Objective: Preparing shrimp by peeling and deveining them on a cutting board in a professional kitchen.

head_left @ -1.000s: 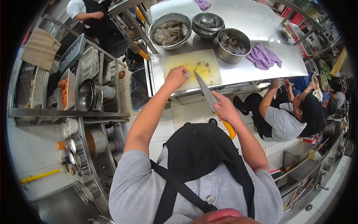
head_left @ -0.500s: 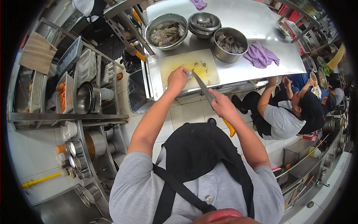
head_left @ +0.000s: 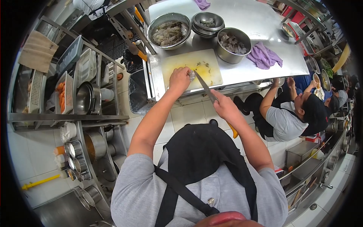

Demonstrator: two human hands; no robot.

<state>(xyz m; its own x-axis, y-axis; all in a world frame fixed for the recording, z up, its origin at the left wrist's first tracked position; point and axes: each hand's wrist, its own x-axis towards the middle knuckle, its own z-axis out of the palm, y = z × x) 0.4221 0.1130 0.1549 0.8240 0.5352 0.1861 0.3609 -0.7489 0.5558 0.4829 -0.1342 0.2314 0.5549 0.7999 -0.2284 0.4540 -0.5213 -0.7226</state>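
Observation:
My left hand (head_left: 179,79) is closed on a grey peeled shrimp (head_left: 192,75) over the pale cutting board (head_left: 174,60). Its fingers pinch the shrimp near the board's middle. In my right hand (head_left: 227,106) is a long knife (head_left: 204,86) with a yellow handle; the tip of the blade meets or nearly meets the shrimp. Yellowish liquid and dark scraps (head_left: 204,64) are spread over the board. Behind it stands a colander (head_left: 159,19) of shrimp with shells on. A steel pot (head_left: 231,57) to the right holds greyish shrimp.
Stacked steel bowls (head_left: 198,32), the top one with shrimp bits, sit between colander and pot. A purple cloth (head_left: 265,56) lies on the steel table (head_left: 272,30). A lined bin (head_left: 140,92) stands left, beside a rack (head_left: 68,118). To the right a co-worker (head_left: 289,121) in a black cap works close by.
Almost nothing differs. The knife and my right hand have shifted very slightly; my left hand keeps its hold on the shrimp.

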